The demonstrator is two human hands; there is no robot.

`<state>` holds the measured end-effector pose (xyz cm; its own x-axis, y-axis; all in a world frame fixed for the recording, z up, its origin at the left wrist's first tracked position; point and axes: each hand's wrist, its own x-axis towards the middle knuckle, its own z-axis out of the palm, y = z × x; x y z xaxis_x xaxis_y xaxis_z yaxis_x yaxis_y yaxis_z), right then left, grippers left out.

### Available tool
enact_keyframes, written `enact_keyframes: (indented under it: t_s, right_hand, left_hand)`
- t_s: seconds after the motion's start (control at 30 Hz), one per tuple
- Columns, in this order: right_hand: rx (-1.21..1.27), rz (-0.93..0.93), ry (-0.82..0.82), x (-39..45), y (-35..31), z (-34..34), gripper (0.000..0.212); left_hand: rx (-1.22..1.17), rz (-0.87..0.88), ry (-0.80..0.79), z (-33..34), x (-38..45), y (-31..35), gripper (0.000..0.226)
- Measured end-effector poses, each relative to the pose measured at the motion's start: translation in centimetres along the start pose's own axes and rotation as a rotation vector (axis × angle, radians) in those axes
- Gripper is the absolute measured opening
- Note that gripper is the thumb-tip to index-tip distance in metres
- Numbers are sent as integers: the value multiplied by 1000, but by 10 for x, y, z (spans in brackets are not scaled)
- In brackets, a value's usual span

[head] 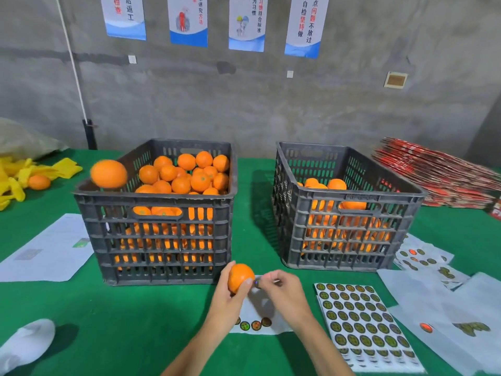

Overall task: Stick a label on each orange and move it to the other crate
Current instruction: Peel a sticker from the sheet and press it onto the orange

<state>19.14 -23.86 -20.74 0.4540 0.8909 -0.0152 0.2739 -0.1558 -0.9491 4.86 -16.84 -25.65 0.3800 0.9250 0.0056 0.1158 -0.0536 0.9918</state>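
Observation:
My left hand (226, 297) grips an orange (240, 276) above the green table, in front of the left crate. Just to its right, my right hand (282, 290) pinches a small round label (257, 282) close to the orange's side. The left dark crate (154, 210) is heaped with oranges. The right dark crate (349, 213) holds a lower pile of oranges. A blurred orange (108, 173) shows at the left crate's near left corner. A full label sheet (363, 324) lies right of my hands, and a nearly used sheet (260, 321) with several labels lies under them.
Spent white backing sheets (447, 297) lie at the right, papers (51, 251) at the left. Yellow foam nets (19, 175) and a lone orange (39, 182) sit far left. Flat red cartons (433, 175) are stacked at the back right. A white object (27, 343) lies near left.

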Motion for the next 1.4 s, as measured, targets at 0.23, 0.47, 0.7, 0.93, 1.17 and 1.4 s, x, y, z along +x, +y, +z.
enact_keyframes:
  t_s: [0.23, 0.47, 0.7, 0.93, 1.17, 1.4]
  right_hand:
    - [206, -110, 81, 5, -30, -6, 5]
    - [258, -184, 85, 2, -66, -27, 44]
    - [351, -328, 27, 4, -118, -57, 18]
    - [198, -429, 337, 44, -155, -99, 33]
    - [-333, -449, 624, 97, -150, -145, 56]
    - [-449, -454, 552, 121, -134, -135, 24]
  left_hand:
    - [-146, 34, -23, 10, 11, 38, 66]
    - [-229, 141, 12, 21, 23, 83, 46]
    - [-97, 321, -28, 36, 39, 157, 48]
    - [180, 460, -121, 41, 66, 233, 52]
    - [487, 518, 137, -25, 114, 240, 46]
    - [698, 316, 213, -96, 192, 218, 34]
